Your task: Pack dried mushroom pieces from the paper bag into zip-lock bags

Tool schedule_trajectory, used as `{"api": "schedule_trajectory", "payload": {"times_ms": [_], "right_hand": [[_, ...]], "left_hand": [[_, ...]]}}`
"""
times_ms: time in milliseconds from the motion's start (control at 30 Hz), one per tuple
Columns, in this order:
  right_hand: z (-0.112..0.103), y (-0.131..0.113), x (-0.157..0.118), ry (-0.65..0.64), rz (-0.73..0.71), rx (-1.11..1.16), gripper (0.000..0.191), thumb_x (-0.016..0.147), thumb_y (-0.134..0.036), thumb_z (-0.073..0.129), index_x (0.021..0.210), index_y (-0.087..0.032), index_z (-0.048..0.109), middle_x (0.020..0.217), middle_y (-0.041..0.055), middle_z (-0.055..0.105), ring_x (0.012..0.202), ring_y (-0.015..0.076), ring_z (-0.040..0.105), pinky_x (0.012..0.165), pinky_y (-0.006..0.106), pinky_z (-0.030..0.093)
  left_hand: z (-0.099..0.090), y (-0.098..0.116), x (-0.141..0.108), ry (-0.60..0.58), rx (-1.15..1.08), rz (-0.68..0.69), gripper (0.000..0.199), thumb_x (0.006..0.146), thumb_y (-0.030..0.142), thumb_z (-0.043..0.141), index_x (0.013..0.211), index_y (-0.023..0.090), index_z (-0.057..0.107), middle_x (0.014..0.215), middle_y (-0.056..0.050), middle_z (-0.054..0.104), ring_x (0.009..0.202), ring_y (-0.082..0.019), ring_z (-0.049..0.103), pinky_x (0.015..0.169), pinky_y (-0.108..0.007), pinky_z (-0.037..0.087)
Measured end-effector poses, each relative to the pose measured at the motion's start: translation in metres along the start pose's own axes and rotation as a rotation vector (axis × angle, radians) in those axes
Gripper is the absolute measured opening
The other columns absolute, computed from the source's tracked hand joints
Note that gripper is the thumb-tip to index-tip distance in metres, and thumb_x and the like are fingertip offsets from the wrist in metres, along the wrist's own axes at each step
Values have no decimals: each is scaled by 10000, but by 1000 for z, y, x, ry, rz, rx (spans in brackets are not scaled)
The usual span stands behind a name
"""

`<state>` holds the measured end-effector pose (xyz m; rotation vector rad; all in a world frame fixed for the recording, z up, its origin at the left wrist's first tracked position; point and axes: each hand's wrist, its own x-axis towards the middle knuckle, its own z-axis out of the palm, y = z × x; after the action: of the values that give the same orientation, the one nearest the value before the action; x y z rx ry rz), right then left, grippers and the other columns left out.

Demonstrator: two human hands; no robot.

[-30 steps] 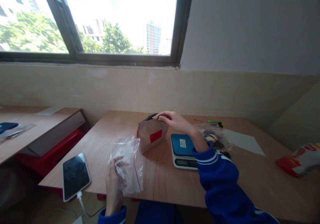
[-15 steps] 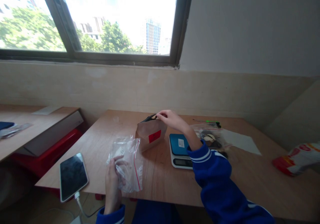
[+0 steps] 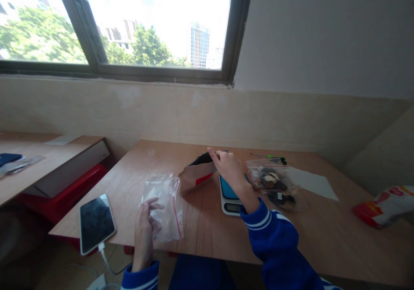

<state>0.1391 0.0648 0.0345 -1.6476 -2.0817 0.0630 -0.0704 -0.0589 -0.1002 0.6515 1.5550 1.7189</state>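
Note:
My left hand is at the table's front edge, its fingers around the left side of a clear zip bag with a red seal line. A brown paper pouch with a red label and a dark inside leans behind that bag, its mouth gaping. My right hand grips the pouch's upper right edge between thumb and fingers. Under my right wrist lies a white scale with a blue top, partly covered by the hand.
Zip bags with dark and pale items, a green and black tool and white paper lie right of the scale. A red and white bag is far right; a cabled phone is left.
My right hand has moved slightly right and down, pulling the pouch's edge with it. The pouch is tilted more and its mouth shows wider. The view has shifted a little.

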Motion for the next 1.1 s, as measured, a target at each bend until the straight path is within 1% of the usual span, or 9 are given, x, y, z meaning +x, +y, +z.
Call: {"api": "schedule_trajectory", "payload": {"times_ms": [300,400,433,500,633,733,867,1000,1100], "right_hand": [[4,0,-16,-11,-16,27,568,980,-513,149,935,-192,616,767,137,702,724,254,679,585,288,362],[9,1,-17,12,-22,112,482,991,-473,194,967,-195,587,817,124,704,768,255,678,600,280,366],[11,2,-17,26,-26,154,452,994,-458,211,980,-197,579,840,117,705,792,251,678,617,276,375],[15,5,-17,55,-41,249,399,995,-433,240,1027,-203,565,897,102,705,848,243,673,663,274,398],[23,12,-16,83,-103,454,361,984,-411,291,1137,-205,545,980,82,686,885,223,653,752,293,435],[26,14,-16,95,-135,588,392,977,-399,302,1249,-204,506,890,56,658,782,189,627,745,292,452],[30,29,-15,123,-84,667,434,954,-379,340,1336,-198,439,823,36,619,677,164,585,681,280,471],[43,77,-23,125,33,480,378,908,-327,407,1221,-148,524,973,94,647,863,204,612,824,341,477],[53,122,-38,122,269,159,365,847,-253,469,1148,-78,578,1099,198,613,1079,309,547,945,459,403]], "left_hand": [[-14,15,38,16,78,137,474,814,605,466,1036,202,576,722,37,528,414,-49,348,356,-160,283],[-14,19,67,37,425,226,505,896,547,262,1091,181,550,821,-32,615,454,-108,470,402,-231,382],[-13,19,76,80,638,234,511,905,517,229,1084,167,556,847,-65,639,531,-154,551,473,-281,453],[-12,19,87,148,764,247,511,870,501,342,1086,100,571,933,-169,646,795,-283,632,683,-428,511],[-9,16,89,231,898,382,624,859,481,401,1305,48,458,1335,-282,445,1246,-412,423,995,-593,324],[-5,3,83,55,1089,513,561,913,430,330,1371,122,429,1474,-215,334,1356,-372,311,1058,-549,286],[5,-27,79,-295,1354,339,496,921,364,358,1378,199,460,1532,-155,290,1390,-403,246,1070,-614,219],[15,-50,80,-314,1462,246,590,919,433,342,1462,203,321,1569,-153,160,1413,-407,163,1086,-628,140],[15,-55,83,-314,1470,229,613,924,457,308,1478,196,277,1573,-156,122,1415,-415,129,1081,-635,130]]}}
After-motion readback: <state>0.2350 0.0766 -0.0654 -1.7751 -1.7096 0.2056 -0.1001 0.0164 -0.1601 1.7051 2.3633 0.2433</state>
